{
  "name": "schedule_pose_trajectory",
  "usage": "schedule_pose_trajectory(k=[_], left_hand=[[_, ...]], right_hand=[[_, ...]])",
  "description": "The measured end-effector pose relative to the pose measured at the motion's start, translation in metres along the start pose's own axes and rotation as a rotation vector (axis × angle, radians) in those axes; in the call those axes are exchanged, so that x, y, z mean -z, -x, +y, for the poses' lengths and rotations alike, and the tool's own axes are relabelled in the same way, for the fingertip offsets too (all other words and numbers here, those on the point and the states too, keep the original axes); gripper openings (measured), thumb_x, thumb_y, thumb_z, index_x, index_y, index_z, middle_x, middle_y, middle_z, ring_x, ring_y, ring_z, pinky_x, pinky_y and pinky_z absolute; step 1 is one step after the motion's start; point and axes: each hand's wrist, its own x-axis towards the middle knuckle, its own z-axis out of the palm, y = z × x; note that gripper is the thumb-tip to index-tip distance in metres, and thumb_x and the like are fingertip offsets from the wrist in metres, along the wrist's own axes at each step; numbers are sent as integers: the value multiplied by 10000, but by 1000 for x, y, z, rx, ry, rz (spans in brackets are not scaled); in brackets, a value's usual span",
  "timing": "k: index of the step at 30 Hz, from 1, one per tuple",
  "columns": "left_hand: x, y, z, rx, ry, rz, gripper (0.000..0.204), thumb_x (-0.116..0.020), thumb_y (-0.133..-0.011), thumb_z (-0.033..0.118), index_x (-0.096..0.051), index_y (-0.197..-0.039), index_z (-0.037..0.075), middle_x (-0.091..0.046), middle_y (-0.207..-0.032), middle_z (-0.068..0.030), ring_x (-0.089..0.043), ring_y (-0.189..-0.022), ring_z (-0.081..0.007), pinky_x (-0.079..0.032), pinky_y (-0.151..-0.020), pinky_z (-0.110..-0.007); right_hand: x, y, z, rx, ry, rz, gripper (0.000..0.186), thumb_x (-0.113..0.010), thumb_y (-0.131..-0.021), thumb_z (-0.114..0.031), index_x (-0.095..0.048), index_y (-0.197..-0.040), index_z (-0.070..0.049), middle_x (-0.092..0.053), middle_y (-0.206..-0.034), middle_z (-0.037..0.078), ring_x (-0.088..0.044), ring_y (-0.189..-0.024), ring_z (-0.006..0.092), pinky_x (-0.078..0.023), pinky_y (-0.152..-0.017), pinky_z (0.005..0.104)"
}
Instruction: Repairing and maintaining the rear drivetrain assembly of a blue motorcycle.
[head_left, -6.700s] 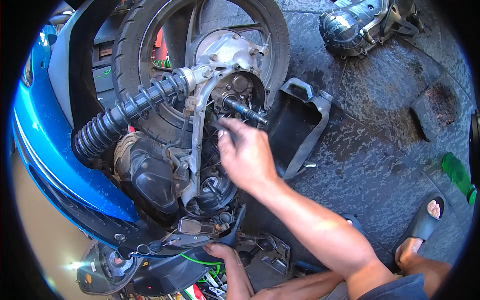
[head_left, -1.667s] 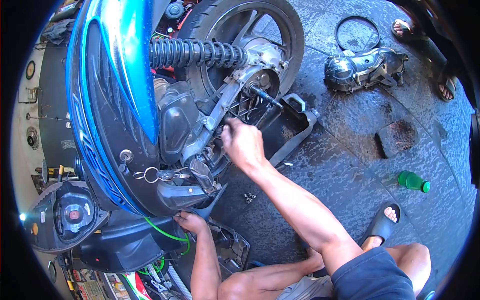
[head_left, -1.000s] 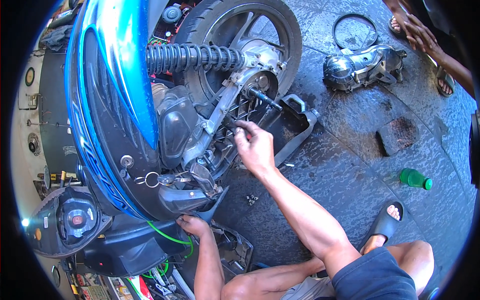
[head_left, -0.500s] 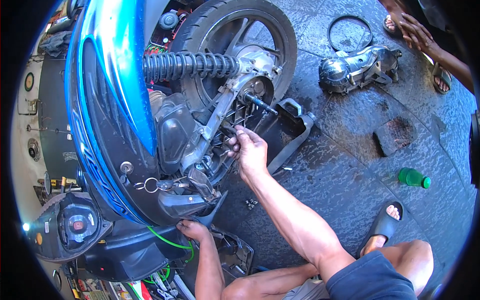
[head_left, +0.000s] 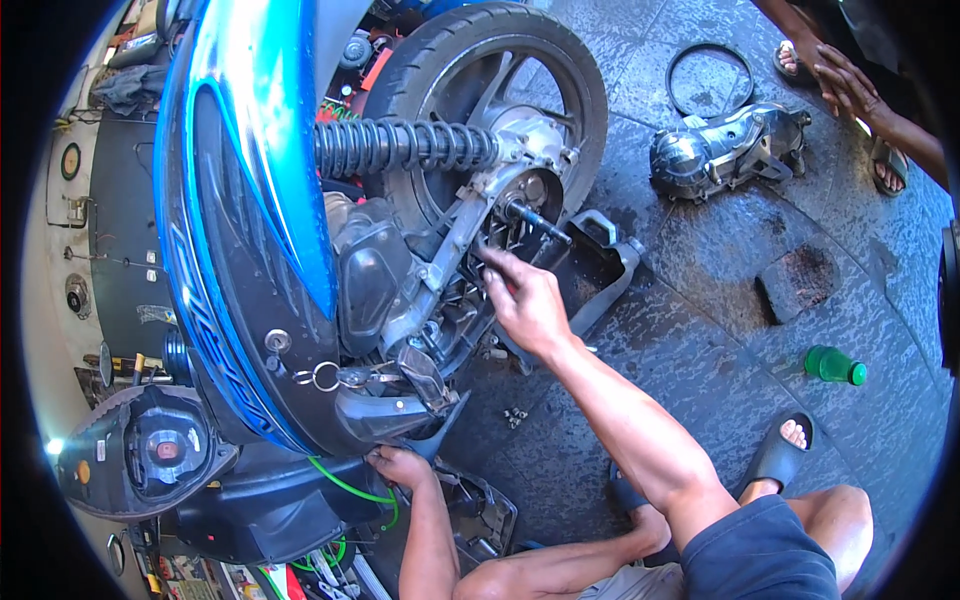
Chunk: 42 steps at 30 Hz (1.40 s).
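I get bright, cool light, with white glare on the blue scooter panel [head_left: 265, 110] and sheen across the floor [head_left: 690, 390]. Deep shadow fills the open transmission case [head_left: 460, 305]; fisheye distortion bends straight edges near my black rim.

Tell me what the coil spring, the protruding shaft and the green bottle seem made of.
Coil spring: probably steel, painted or coated black, with soft highlights along its coils. Protruding shaft: metal, likely steel, bare with a grey sheen. Green bottle: likely plastic, glossy, translucent, its body lit through.
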Motion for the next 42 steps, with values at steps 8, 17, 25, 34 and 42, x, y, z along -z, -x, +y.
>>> schedule_pose_trajectory(k=[8,17,25,34,42], left_hand=[[8,-11,-24,-5,-7,-11,408,-372,-884,167,-476,-1105,-159,-540,-1090,-335,-529,-970,-403,-386,-892,-445],[2,8,1,9,59,-53,407,-392,-877,167,-487,-1126,-140,-562,-1098,-323,-544,-963,-407,-383,-898,-456],[0,6,8,-19,76,2,319,-379,-858,139,-489,-971,-138,-547,-991,-323,-518,-888,-422,-389,-844,-460],[-2,1,-3,-17,33,30,379,-390,-890,190,-515,-1031,-139,-562,-1027,-339,-541,-934,-448,-394,-856,-476],[4,1,-9,-40,-56,-24,376,-372,-865,173,-482,-1043,-141,-540,-1011,-342,-524,-917,-468,-386,-860,-490]], right_hand=[[90,25,48,-368,609,-285,327,-540,-803,-226,-678,-1045,-55,-679,-936,209,-661,-913,347,-501,-864,442],[59,-25,135,-303,1348,-593,196,-549,-779,-147,-724,-806,-63,-705,-868,145,-673,-879,307,-519,-763,454],[50,41,65,-401,393,-55,269,-604,-803,-191,-691,-1018,-53,-671,-880,236,-660,-835,381,-523,-788,426],[-9,17,-8,-413,-629,204,359,-577,-928,-111,-539,-1259,23,-685,-933,99,-625,-782,106,-523,-728,249],[9,43,-19,-384,-311,-16,345,-563,-931,-110,-544,-1243,36,-672,-910,80,-597,-772,95,-499,-722,243]])
